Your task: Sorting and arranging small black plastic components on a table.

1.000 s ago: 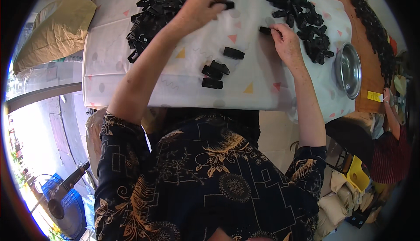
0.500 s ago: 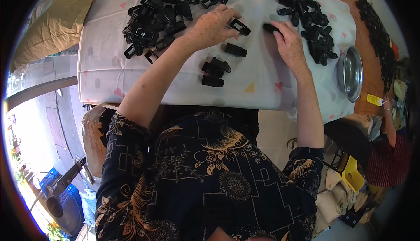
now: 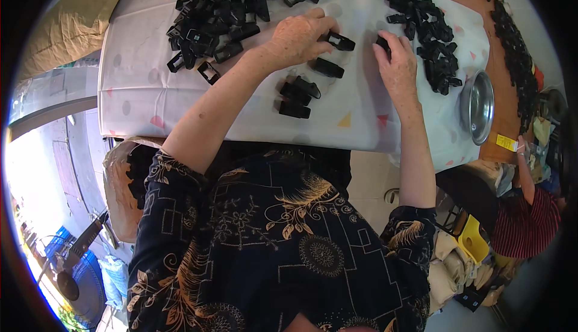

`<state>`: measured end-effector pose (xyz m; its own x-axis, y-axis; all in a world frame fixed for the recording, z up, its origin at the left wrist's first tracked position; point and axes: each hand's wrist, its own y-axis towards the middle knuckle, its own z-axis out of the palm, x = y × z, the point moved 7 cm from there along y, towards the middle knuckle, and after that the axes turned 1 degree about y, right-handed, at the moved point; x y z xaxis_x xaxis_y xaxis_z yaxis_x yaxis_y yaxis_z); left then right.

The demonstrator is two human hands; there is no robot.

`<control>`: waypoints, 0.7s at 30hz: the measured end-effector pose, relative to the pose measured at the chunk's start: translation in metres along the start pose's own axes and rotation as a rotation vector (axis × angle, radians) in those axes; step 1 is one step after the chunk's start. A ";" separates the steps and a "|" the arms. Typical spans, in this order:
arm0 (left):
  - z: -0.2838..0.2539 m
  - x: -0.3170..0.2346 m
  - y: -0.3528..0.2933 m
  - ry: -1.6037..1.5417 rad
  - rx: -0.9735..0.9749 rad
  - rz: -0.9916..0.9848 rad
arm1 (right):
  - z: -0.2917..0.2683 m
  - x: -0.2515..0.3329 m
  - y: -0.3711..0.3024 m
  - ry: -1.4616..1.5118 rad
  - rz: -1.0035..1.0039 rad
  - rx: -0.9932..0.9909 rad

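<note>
Black buckle frame point(image 3: 341, 41) pinched in left hand point(image 3: 296, 37) fingers; right hand point(image 3: 397, 67) fingers grip a black clip point(image 3: 382, 42).

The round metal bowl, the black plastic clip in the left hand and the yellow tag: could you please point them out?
Round metal bowl point(image 3: 477, 107), head view, inner base.
Black plastic clip point(image 3: 341, 42), head view, frame middle.
Yellow tag point(image 3: 507, 143), head view, centre.

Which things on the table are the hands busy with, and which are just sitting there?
In use:
left hand with open black plastic buckle frame
right hand with small black plastic piece
four joined black buckles

Just lying about:
round shiny metal bowl
yellow tag
brown paper sack
</note>
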<state>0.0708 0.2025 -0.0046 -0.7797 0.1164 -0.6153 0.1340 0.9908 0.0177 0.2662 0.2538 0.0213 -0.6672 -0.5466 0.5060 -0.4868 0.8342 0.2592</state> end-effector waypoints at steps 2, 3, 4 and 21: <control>0.000 -0.004 0.000 0.011 -0.002 0.052 | -0.004 0.009 0.002 0.005 -0.099 -0.061; 0.001 -0.004 -0.001 0.010 -0.005 0.051 | -0.005 0.012 0.000 0.004 -0.103 -0.060; 0.001 -0.004 -0.001 0.015 -0.035 0.050 | -0.006 0.022 -0.001 0.105 -0.064 -0.044; 0.001 -0.004 -0.002 0.040 -0.059 0.064 | 0.018 0.064 -0.006 -0.073 -0.495 0.009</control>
<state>0.0738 0.1999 -0.0033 -0.7945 0.1811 -0.5796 0.1492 0.9834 0.1028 0.2168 0.2123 0.0369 -0.3928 -0.8806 0.2649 -0.7595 0.4731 0.4464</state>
